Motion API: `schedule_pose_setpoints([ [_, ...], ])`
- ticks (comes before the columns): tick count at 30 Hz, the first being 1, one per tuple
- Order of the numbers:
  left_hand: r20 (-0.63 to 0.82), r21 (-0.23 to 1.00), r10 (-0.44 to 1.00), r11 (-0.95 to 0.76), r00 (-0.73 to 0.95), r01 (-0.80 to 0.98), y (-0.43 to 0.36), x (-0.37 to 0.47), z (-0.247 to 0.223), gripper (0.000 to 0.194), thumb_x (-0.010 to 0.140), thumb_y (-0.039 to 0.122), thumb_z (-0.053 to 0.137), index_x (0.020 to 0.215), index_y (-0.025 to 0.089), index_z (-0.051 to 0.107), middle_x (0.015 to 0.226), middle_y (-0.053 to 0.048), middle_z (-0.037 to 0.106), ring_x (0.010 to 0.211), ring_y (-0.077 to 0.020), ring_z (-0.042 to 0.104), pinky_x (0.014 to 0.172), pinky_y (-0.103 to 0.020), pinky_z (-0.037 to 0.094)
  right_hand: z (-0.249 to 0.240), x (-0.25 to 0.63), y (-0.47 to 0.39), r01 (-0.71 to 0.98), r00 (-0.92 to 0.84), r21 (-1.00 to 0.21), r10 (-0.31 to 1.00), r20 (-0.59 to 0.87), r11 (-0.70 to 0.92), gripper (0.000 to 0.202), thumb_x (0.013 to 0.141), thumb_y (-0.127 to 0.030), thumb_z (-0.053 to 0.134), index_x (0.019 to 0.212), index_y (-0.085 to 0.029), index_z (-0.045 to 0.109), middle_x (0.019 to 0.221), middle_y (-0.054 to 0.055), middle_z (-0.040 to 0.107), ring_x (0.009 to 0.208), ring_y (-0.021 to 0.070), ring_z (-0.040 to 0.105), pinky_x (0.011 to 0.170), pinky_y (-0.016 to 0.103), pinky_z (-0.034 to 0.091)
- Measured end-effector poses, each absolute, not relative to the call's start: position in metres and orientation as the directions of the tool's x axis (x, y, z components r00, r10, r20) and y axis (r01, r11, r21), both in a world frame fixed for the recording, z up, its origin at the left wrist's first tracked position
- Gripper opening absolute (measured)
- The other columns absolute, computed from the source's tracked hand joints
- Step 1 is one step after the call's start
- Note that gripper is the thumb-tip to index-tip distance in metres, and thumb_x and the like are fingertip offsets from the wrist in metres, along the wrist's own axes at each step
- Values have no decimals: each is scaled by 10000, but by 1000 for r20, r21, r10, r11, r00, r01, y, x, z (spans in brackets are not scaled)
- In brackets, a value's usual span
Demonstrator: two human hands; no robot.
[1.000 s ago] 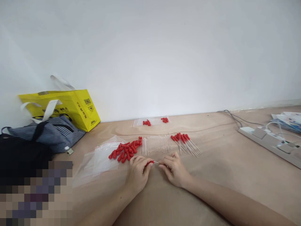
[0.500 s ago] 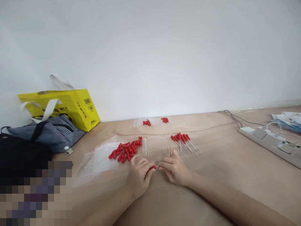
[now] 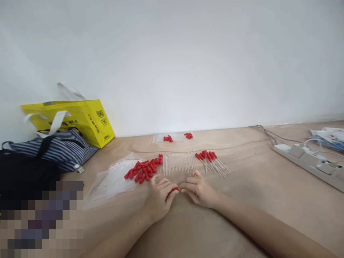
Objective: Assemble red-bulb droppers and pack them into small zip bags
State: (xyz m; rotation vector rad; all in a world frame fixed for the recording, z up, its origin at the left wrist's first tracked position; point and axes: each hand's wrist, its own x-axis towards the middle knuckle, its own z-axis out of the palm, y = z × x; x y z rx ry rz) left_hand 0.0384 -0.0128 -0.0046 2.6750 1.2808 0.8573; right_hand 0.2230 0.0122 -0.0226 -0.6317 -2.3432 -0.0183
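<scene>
Back wall: plain white wall [image 3: 172, 64], meeting a pale brown wood-look tabletop [image 3: 255, 179].
Left hand: I see the left hand [image 3: 160, 196] with thumb and fingers closed on a small red rubbery bulb [image 3: 175, 189]; only its end shows.
Right hand: right hand [image 3: 198, 190] in a tight fingertip pinch, nearly meeting the left; a pale sliver between them looks to me like a thin clear tube [image 3: 180, 188], mostly hidden.
Held bulb: between both hands, low over the table; I can't tell how deep the tube sits in it.
Loose bulbs: pile of red teardrop-shaped bulbs [image 3: 146, 171], beyond the left hand, partly over clear flat zip bags [image 3: 118, 181].
Bare tubes: row of slim clear tubes [image 3: 178, 163], just beyond the hands.
Capped tubes: fanned cluster of clear tubes with red bulb ends [image 3: 213, 161], right of the row.
Slip risk: my guess, a loose pinch on smooth plastic lets the tube skid out of line.
Bend risk: pushing off-axis could buckle the tube or fold the bulb's mouth.
Knock risk: knuckles near the row could scatter it.
</scene>
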Motion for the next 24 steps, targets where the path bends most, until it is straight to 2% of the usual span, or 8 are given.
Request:
schedule_pose_setpoints([
  [4, 456, 283, 740, -648, 495, 707, -12, 36, -4, 154, 829, 214, 423, 779, 221, 568, 691, 37, 627, 729, -134, 544, 919, -445, 158, -18, 232, 15, 466, -631, -146, 443, 637, 873, 208, 869, -258, 402, 878, -164, 587, 691, 17, 590, 656, 121, 478, 693, 280, 247],
  [8, 483, 259, 729, -648, 485, 717, -12, 35, -5, 145, 817, 223, 443, 749, 214, 571, 650, 39, 613, 710, -132, 543, 919, -440, 169, -23, 236, 14, 500, -613, -151, 471, 634, 853, 250, 870, -219, 360, 783, -152, 585, 643, 21, 567, 607, 117, 451, 679, 286, 249],
  [15, 539, 246, 694, -672, 477, 698, -16, 37, -4, 148, 808, 208, 445, 720, 209, 564, 628, 50, 604, 697, -126, 543, 904, -425, 170, -29, 230, 10, 475, -614, -266, 533, 583, 838, 264, 869, -197, 331, 772, -146, 571, 629, 20, 574, 594, 113, 455, 672, 276, 249],
  [24, 603, 118, 595, -725, 531, 678, -7, 34, -8, 160, 827, 242, 443, 749, 232, 582, 669, 52, 647, 755, -144, 550, 942, -443, 120, -24, 230, 9, 553, -637, -264, 606, 476, 790, 247, 854, -188, 374, 728, -165, 585, 611, 0, 577, 628, 111, 474, 686, 283, 232],
])
